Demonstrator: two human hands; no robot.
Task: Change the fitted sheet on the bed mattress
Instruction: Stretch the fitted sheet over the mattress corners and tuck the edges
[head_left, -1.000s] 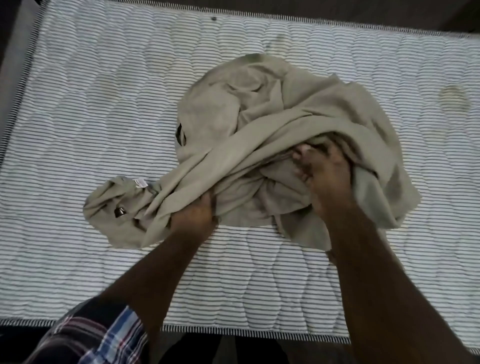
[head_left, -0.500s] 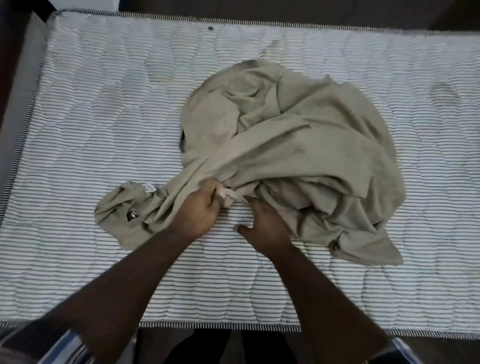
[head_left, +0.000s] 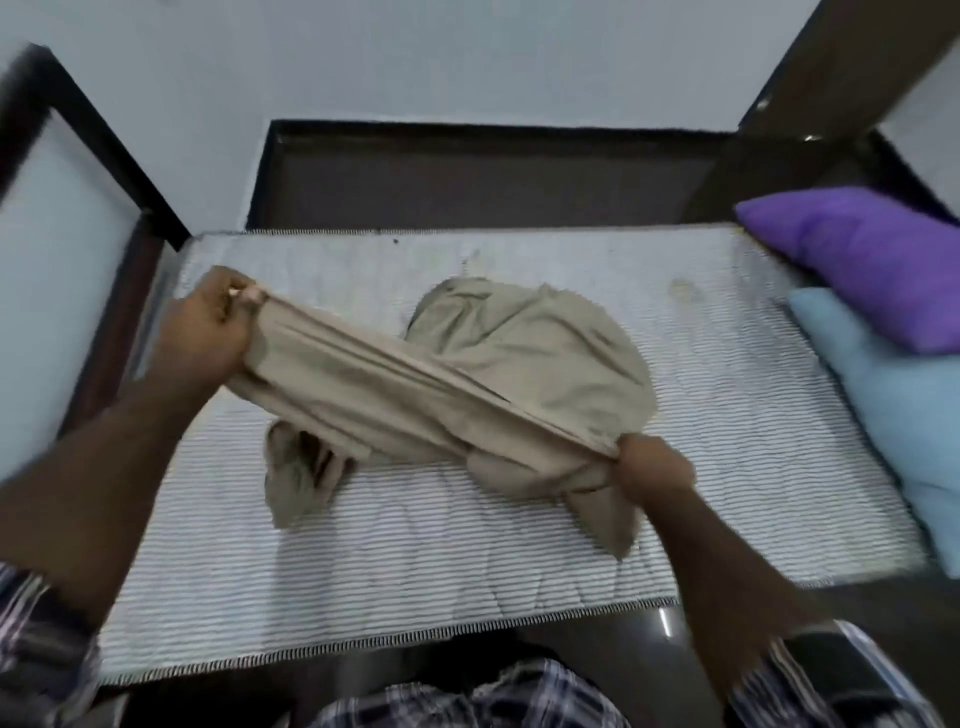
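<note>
**Finding the sheet's edge**

The beige fitted sheet (head_left: 524, 353) lies bunched mid-mattress (head_left: 415, 561), one band pulled taut between your hands. Left hand (head_left: 208, 332) holds its end raised near the left edge, fingers curled tight round the fabric; right hand (head_left: 654, 467) grips the other end low, by the near side. Likely you're hunting a corner. Work along the hem, not the middle, and keep the slack off the purple pillow (head_left: 857, 260) and blue pillow (head_left: 893, 405).
</note>
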